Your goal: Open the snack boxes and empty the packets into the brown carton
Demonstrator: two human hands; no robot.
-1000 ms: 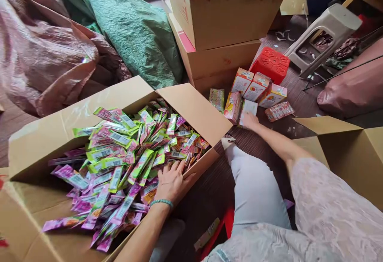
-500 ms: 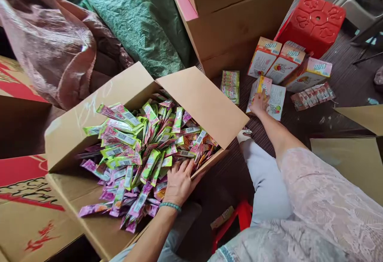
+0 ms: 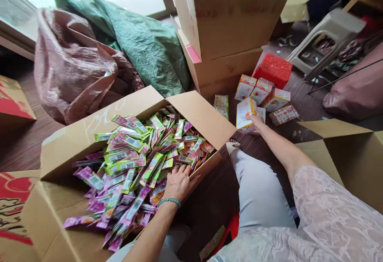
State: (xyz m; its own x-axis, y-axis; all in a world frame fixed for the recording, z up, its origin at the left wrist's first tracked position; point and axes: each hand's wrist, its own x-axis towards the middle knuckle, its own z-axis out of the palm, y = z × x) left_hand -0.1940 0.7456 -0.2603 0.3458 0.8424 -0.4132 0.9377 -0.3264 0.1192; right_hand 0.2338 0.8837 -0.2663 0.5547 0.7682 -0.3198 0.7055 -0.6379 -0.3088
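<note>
A large open carton (image 3: pixel 64 130) is piled with slim green, purple and orange sachets (image 3: pixel 134 158). My left hand (image 3: pixel 178 182), with a beaded bracelet at the wrist, rests on the sachets by the carton's right edge, fingers spread. Farther off to the right, my right hand (image 3: pixel 256 121) grips a small white and yellow printed box (image 3: pixel 243 112) by its right side. That box is tilted, and another pale box (image 3: pixel 261 113) lies partly behind my hand. Three similar boxes (image 3: pixel 260 90) stand just beyond them.
Flat sachet packs lie left (image 3: pixel 221 104) and right (image 3: pixel 283 114) of the boxes. Behind are a red stool (image 3: pixel 273 70), a grey stool (image 3: pixel 338 26) and tall cartons (image 3: pixel 236 26). An open carton (image 3: pixel 353 162) stands right; pink (image 3: pixel 74 66) and green (image 3: pixel 143 42) sacks lie back left.
The view has tilted up, showing the window and grey stool. My right hand has closed on the white and yellow box, which has turned and tilted. My left hand stays on the sachets.
</note>
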